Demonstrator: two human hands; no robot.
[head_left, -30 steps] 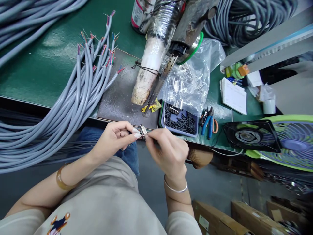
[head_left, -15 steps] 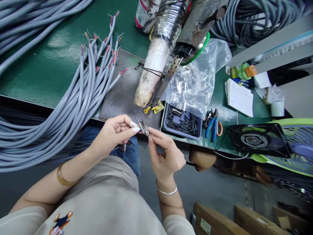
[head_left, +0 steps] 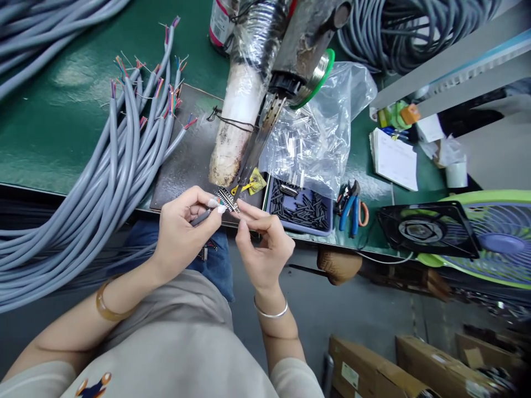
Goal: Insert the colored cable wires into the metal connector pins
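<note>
My left hand (head_left: 182, 232) is closed around a grey cable end (head_left: 199, 218) and pinches one side of a small metal multi-pin connector (head_left: 227, 199). My right hand (head_left: 260, 239) pinches the other side of that connector with thumb and forefinger. The connector sits right below the tip of a fixed soldering iron (head_left: 255, 146) mounted on a wrapped white holder (head_left: 234, 127), over a dark metal plate (head_left: 186, 160) at the bench's front edge.
A bundle of grey cables (head_left: 103, 171) with stripped coloured wires fans across the green bench (head_left: 53, 127). A blue tray of black sleeves (head_left: 301, 207), a clear plastic bag (head_left: 319, 132), blue cutters (head_left: 350, 202), a small black fan (head_left: 427, 229) and cardboard boxes (head_left: 373, 370) lie right.
Both hands have lifted the connector up and forward, from in front of the bench edge to just under the soldering iron tip. The right hand's fingers have shifted beneath it.
</note>
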